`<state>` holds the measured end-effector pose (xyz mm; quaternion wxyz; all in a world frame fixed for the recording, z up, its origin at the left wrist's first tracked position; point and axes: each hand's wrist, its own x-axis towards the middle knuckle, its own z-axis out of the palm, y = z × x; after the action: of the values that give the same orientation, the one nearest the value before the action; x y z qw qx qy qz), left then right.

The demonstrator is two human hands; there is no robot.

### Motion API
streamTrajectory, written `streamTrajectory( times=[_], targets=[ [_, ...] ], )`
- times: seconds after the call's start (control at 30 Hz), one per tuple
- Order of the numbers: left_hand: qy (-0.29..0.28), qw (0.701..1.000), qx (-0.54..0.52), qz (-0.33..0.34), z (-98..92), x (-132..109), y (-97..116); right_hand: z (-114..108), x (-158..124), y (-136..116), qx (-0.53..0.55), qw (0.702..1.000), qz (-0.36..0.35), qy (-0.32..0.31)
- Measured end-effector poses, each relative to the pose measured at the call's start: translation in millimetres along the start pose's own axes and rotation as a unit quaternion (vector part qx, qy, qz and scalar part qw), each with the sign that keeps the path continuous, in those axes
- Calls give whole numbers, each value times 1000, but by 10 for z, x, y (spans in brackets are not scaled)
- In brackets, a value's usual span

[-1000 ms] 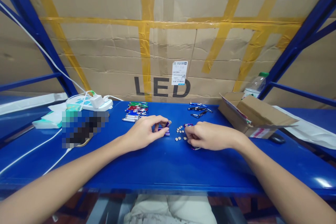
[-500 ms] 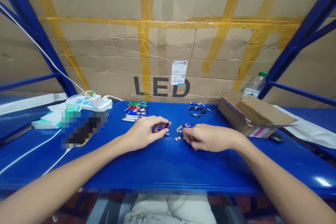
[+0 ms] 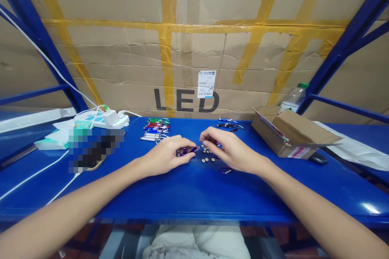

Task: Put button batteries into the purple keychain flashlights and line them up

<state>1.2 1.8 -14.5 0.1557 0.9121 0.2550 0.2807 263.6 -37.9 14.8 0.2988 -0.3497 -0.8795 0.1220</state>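
My left hand (image 3: 165,155) rests on the blue shelf top (image 3: 188,188) and grips a small purple keychain flashlight (image 3: 186,150) lying flat. My right hand (image 3: 228,149) has its fingertips pinched close to the flashlight's right end, apparently on a tiny button cell that I cannot make out. Several silver button cells (image 3: 208,154) lie loose under and beside the right hand. A purple carabiner clip (image 3: 225,170) lies just in front of the right wrist.
A row of coloured keychain flashlights (image 3: 155,127) lies behind the left hand, and dark ones (image 3: 228,123) behind the right. An open cardboard box (image 3: 288,132) and a plastic bottle (image 3: 292,98) stand at right. A white power strip (image 3: 101,119) with cables sits at left.
My right hand has lifted off the clip and moved left and back, its fingertips now meeting the flashlight's end. The purple carabiner is uncovered. My left hand barely moved.
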Motion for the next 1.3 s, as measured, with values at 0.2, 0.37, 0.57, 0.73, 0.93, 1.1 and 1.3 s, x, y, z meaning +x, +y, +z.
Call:
streamTrajectory(
  times=[0.2,0.37,0.57,0.73,0.93,1.1,1.3],
  targets=[
    [-5,999,25,37,-29,11,14,119,-14,51,16,1000,-11,-16],
    [17,999,37,30,-14,12,-22,105,-14,65,14,1000,-13,-11],
    [31,998,39,29,-12,17,-31,76,-11,92,-2,1000,-19,3],
    [11,999,-19,-27,-28,39,15,117,-15,73,-23,999,-45,15],
    [-43,967,-221,-122,-67,76,80,144,-27,64,-46,994,-85,47],
    [-14,964,-236,-126,3,74,63,112,-29,42,-81,992,-97,26],
    [47,991,-112,-53,31,17,49,127,-22,22,-35,996,-71,35]
  ],
)
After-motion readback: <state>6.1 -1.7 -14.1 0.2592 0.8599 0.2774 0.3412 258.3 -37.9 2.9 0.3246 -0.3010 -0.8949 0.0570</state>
